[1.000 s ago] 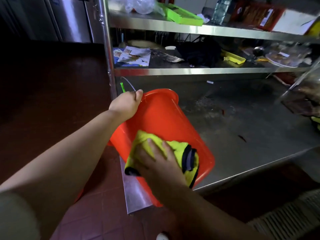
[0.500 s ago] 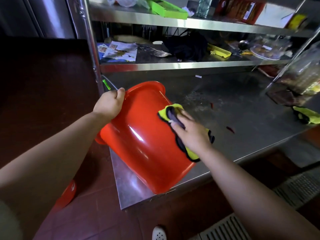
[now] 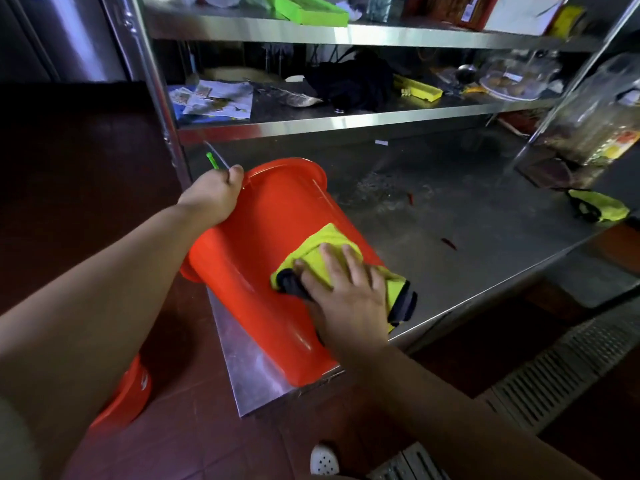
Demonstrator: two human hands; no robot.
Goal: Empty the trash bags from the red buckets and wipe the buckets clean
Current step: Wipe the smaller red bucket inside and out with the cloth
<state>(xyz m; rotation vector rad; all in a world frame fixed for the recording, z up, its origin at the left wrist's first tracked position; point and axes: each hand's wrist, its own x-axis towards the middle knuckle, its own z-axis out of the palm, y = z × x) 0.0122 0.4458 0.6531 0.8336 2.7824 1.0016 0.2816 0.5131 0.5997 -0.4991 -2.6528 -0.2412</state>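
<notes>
A red bucket (image 3: 263, 244) lies tilted on its side across the near left corner of the steel table (image 3: 467, 237), its rim facing away from me and its base over the table's corner. My left hand (image 3: 213, 192) grips the rim, fingers curled over its edge. My right hand (image 3: 346, 292) presses a yellow cloth with a dark border (image 3: 323, 254) flat against the bucket's outer wall, fingers spread. A second red bucket (image 3: 128, 396) sits on the floor at lower left, partly hidden by my left arm.
A second yellow cloth (image 3: 601, 209) lies at the table's right edge next to a clear jar (image 3: 595, 119). Cluttered steel shelves (image 3: 346, 119) rise behind the table, on a steel post (image 3: 156, 98). A floor drain grate (image 3: 554, 368) runs at lower right.
My right hand has slid the cloth from the bucket's upper wall near the rim down toward its base. The left hand keeps its grip on the rim.
</notes>
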